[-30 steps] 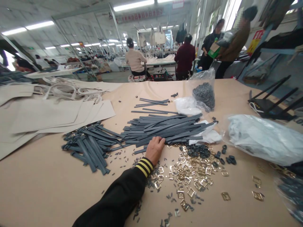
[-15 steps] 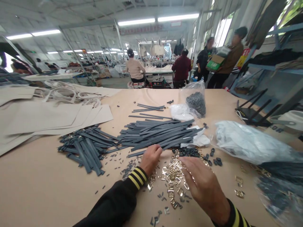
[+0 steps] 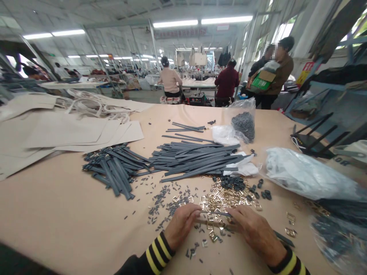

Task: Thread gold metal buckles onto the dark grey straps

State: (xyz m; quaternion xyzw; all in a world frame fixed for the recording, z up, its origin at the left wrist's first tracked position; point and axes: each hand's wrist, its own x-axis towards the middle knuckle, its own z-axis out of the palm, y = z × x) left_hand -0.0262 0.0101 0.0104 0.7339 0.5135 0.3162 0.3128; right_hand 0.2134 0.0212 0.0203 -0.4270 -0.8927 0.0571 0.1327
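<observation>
A dark grey strap (image 3: 214,213) is stretched between my two hands, low over the table. My left hand (image 3: 183,223) is closed on its left end, fingertips pressed together. Farther along, my right hand (image 3: 254,231) is closed round the strap, whose other end sticks out to the right beneath the palm. Just beyond and below the hands lie gold rectangular buckles (image 3: 220,196) in a loose heap. Small dark grey pieces (image 3: 160,202) are scattered left of them. Black loops (image 3: 233,183) sit at the heap's far side.
Behind the buckles lies a pile of loose straps (image 3: 195,156), with a bunch of buckled straps (image 3: 114,168) to its left. Beige fabric panels (image 3: 71,131) cover the table's left. Plastic bags (image 3: 304,173) and a black router (image 3: 311,143) stand right. Several people are farther back.
My left hand has come back from the strap pile with a strap, and my right hand has closed on it too. The view has shifted slightly.
</observation>
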